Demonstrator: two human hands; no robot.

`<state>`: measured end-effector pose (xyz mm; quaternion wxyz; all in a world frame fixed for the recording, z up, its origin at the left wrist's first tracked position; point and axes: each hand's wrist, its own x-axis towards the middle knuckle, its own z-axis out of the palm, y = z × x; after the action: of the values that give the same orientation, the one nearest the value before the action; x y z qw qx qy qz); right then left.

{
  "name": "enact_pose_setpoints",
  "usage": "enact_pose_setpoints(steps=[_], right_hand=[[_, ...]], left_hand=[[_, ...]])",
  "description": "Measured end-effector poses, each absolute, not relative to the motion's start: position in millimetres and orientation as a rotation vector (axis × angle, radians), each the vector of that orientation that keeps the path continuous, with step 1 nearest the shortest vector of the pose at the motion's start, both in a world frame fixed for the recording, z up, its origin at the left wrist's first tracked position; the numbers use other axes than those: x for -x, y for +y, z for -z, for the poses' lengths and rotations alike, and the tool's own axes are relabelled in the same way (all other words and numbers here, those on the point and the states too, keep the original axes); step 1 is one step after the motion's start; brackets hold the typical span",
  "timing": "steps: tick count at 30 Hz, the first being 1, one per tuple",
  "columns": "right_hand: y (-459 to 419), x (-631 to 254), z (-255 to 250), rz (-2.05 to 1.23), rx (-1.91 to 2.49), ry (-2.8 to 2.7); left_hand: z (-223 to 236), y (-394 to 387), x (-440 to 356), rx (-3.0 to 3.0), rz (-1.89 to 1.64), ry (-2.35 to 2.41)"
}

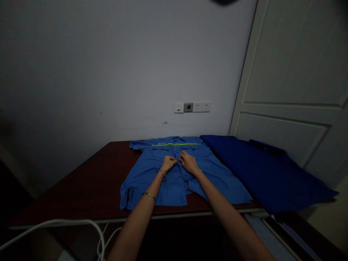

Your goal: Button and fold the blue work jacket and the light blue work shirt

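A blue short-sleeved shirt (152,168) lies face up on the dark red-brown table (100,174), its collar toward the wall. It has a yellow-green stripe across the chest, and its lower front hangs apart. At the middle of the front opening, my left hand (169,163) pinches the shirt's front edge. Close beside it, my right hand (188,162) has its fingers pressed together on the same edge. Any button between the fingertips is too small to make out. Bracelets circle my left wrist and forearm.
Darker blue cloth (244,166) covers the table's right side and hangs over its front edge. White cables (89,222) loop at the lower left. Wall sockets (201,107) sit above the table's back edge, and a white panelled door (288,90) stands at the right.
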<state>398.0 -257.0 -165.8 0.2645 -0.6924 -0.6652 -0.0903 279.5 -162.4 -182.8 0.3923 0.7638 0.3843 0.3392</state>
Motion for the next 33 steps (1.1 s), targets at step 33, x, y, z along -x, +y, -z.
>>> enact_pose_setpoints(steps=[33], right_hand=[[-234, -429, 171, -0.060, 1.417, -1.568]], left_hand=[[187, -178, -283, -2.727, -0.892, 1.053]])
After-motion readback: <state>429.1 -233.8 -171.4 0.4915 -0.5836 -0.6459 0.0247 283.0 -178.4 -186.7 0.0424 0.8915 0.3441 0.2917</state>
